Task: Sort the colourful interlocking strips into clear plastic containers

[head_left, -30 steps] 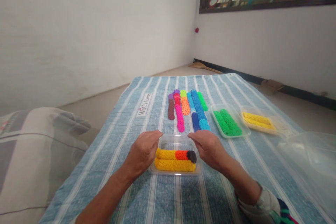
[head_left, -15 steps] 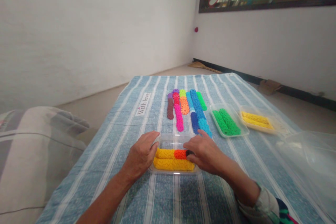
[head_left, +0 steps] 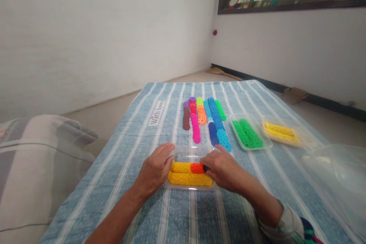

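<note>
In the clear tray [head_left: 183,155], the right hand [head_left: 221,168] hides a dark piece; grip unclear.

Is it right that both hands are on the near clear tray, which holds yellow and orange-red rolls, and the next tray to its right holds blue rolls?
Not quite. In the head view the next tray holds green rolls, not blue. The rest stands: left hand and right hand are on the near tray.

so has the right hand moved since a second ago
Yes. The right hand shifted left over the clear tray, now covering the dark piece beside the red-orange piece.
</note>
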The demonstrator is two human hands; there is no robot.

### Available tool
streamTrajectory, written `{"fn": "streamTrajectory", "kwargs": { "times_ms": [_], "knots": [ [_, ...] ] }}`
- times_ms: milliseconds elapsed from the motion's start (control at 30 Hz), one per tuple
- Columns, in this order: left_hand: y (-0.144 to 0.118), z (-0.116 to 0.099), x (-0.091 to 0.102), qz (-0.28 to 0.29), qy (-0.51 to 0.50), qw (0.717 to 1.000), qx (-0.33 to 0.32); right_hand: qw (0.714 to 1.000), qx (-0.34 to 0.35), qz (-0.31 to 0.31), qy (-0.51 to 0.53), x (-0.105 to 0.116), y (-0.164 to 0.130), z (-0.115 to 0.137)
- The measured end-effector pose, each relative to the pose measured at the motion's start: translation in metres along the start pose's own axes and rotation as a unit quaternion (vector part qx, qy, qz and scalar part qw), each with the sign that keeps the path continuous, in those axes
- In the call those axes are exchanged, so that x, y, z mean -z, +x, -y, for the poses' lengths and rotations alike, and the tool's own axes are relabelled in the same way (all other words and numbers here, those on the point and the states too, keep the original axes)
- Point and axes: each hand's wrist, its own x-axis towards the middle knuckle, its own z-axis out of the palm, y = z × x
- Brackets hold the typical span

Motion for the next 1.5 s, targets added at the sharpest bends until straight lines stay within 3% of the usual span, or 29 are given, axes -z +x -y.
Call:
{"fn": "streamTrajectory", "kwargs": {
  "times_ms": [133, 367, 467, 633, 800, 1067, 1500],
  "knots": [
    [-0.001, 0.001, 0.0, 0.01, -0.016, 1.0, 0.011, 0.999, 0.009, -0.03, 0.018, 0.001, -0.001, -0.001],
    [-0.002, 0.001, 0.0, 0.035, -0.051, 0.996, 0.064, 0.965, 0.006, -0.259, 0.045, 0.01, -0.002, -0.021],
    [-0.002, 0.0, -0.001, 0.048, -0.068, 0.99, 0.115, 0.951, -0.02, -0.303, 0.068, 0.011, -0.003, -0.029],
    [-0.001, -0.004, 0.001, 0.097, -0.118, 0.959, 0.241, 0.944, -0.052, -0.308, 0.109, 0.004, -0.005, -0.033],
    [0.002, -0.008, 0.006, 0.137, -0.146, 0.937, 0.288, 0.939, -0.086, -0.313, 0.109, -0.008, -0.005, -0.032],
    [0.006, -0.01, 0.01, 0.168, -0.148, 0.933, 0.28, 0.948, -0.102, -0.283, 0.109, -0.015, -0.005, -0.028],
    [0.007, 0.004, 0.011, 0.131, -0.149, 0.948, 0.249, 0.947, -0.08, -0.262, 0.167, -0.016, -0.004, -0.022]
  ]
}}
